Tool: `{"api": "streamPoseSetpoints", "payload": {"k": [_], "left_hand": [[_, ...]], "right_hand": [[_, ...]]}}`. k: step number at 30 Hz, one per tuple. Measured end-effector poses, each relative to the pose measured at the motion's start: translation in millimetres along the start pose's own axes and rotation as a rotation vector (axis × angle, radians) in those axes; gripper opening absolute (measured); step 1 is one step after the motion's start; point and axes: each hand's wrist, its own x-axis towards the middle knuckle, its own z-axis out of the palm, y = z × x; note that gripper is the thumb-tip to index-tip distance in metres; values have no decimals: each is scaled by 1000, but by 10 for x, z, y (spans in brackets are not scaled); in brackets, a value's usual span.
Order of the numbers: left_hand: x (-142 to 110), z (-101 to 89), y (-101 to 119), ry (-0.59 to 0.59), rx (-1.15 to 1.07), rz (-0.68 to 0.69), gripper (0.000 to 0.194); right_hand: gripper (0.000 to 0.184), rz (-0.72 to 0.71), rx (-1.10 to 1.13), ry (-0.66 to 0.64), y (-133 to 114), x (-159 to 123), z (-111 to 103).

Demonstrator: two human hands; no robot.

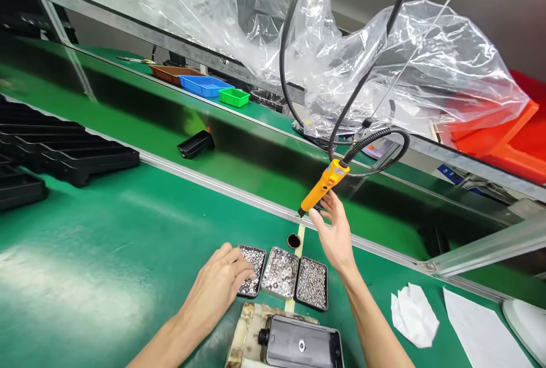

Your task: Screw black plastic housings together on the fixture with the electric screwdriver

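Observation:
My left hand (224,271) rests over the left small black tray (255,291), its fingers curled together among loose metal nuts or washers; whatever the fingertips pinch is too small to make out. Beside it stand a middle tray of washer-like parts (280,271) and a right tray of small metal nuts (311,282). My right hand (335,231) is raised with thumb and fingers apart, right at a yellow electric screwdriver (323,187) hanging tilted from a cable. Its fingers pass partly behind the tool without closing on it. Nearest me, a dark rectangular housing (302,342) lies on a worn fixture (245,331).
A small round dark cup (294,241) stands behind the trays. Black housings (63,149) line the left side. At right lie a crumpled white cloth (413,315) and a white sheet (480,328). Clear plastic bags (298,32) and a red bin (507,140) occupy the shelf above.

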Motion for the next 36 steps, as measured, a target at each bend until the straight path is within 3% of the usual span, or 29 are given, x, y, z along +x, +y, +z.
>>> {"api": "streamPoseSetpoints", "payload": {"k": [3, 5, 9, 16, 19, 24, 30, 36], "left_hand": [[12, -4, 18, 54, -76, -13, 24], [18, -15, 51, 92, -131, -23, 20], [7, -9, 148, 144, -240, 20, 13], [-32, 79, 456, 164, -376, 180, 12], [-45, 124, 608, 145, -422, 222, 15], [-67, 192, 729, 125, -463, 229, 16], [-69, 202, 729, 130, -492, 216, 18], [-79, 173, 713, 154, -487, 228, 16]], "right_hand": [[61, -36, 80, 2, -38, 295, 211], [52, -26, 103, 13, -61, 320, 258], [42, -2, 204, -6, -211, 43, 195], [7, 31, 743, 29, -846, -535, 96], [13, 1, 824, 17, -1012, -654, 59], [17, -8, 869, -40, -1021, -753, 34], [16, 50, 903, -86, -943, -784, 105], [16, 18, 877, -99, -951, -806, 127]]}}
